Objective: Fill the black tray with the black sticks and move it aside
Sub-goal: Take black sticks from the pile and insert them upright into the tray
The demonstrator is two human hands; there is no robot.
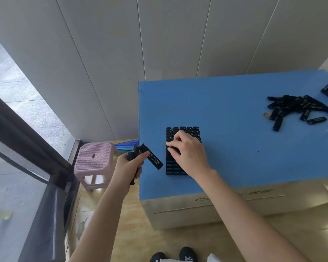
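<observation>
While gripping sticks (153,157), hands (187,148) on tray (175,170)

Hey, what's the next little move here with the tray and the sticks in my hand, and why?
Probably pass a stick from the left hand to the right hand, which rests on the tray. The far rows look filled, while the near slots look empty, so it likely goes there.

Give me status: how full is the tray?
Done: far rows of the black tray hold sticks. In hand: right hand seats one in the middle; left hand grips several spares. Left: near rows empty, loose pile remains, tray not moved aside.
</observation>
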